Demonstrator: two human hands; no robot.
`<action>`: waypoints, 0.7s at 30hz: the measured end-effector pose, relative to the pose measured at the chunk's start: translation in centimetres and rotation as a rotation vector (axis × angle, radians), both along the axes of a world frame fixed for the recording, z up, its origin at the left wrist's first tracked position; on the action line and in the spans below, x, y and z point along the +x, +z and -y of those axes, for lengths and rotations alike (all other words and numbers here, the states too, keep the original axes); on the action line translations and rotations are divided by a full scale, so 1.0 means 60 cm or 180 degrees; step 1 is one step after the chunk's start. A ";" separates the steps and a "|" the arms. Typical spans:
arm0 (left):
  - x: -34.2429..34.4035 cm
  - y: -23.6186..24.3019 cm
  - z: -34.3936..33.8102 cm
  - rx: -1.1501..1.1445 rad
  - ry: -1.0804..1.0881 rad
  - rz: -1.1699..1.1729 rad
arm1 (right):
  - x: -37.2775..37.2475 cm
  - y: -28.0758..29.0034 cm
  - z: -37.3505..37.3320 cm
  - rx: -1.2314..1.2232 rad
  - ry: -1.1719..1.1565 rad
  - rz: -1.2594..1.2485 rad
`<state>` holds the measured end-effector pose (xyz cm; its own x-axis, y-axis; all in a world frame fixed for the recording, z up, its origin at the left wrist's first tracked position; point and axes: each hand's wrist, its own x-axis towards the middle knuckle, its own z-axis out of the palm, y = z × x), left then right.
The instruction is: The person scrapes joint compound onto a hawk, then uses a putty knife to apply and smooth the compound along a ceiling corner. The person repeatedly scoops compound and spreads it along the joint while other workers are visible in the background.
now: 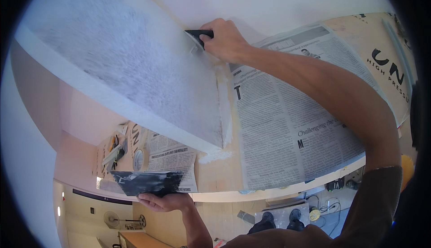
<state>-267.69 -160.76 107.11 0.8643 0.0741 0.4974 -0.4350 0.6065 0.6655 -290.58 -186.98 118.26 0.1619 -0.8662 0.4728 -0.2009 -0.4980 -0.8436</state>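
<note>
My right hand (pixel 224 40) is closed around the dark handle of a putty knife (pixel 197 36), whose blade rests against the white wall panel (pixel 134 55) near its inner corner. Patchy, greyish-white compound covers much of that panel. Lower down, my left hand (pixel 164 201) holds a dark, flat plastering board (pixel 146 183) from beneath, with white paste smeared on its top. Some of this hand's fingers are hidden under the board. White paste also lies on the wooden surface at the panel's foot (pixel 215 157).
Newspaper sheets (pixel 287 126) cover the board-topped surface right of the panel. Behind the panel sit a tape roll (pixel 139 159) and several tools (pixel 116 152). Far below are a standing fan (pixel 112 219), cables (pixel 332 207) and my shoes (pixel 295 216) on a platform.
</note>
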 end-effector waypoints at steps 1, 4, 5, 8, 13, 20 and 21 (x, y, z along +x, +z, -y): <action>-0.003 0.001 0.001 0.0004 -0.0006 0.0014 | 0.000 0.000 -0.002 -0.0029 0.0019 -0.0007; 0.003 -0.002 -0.002 0.0027 -0.0013 0.0177 | 0.008 -0.005 -0.001 -0.0115 0.0070 0.0027; 0.006 -0.004 -0.003 0.0037 -0.0030 0.0169 | 0.013 -0.007 -0.002 -0.0154 0.0053 0.0048; 0.009 -0.007 -0.005 0.0061 -0.0060 0.0111 | 0.022 -0.010 -0.010 -0.0206 -0.0044 0.0111; 0.005 -0.003 0.005 -0.0069 0.0124 -0.0204 | 0.010 -0.002 -0.046 -0.0054 0.0183 0.0133; -0.012 0.008 -0.001 -0.0015 -0.0324 0.0099 | -0.053 0.017 -0.195 -0.0017 0.0485 0.0172; -0.016 0.012 0.003 -0.0057 -0.0261 0.0003 | -0.065 0.012 -0.200 -0.0111 0.0482 0.0206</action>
<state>-268.63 -160.94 107.81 0.8675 0.0121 0.4974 -0.3839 0.6520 0.6538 -294.51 -174.95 118.98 0.2577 -0.8170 0.5159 -0.0672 -0.5478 -0.8339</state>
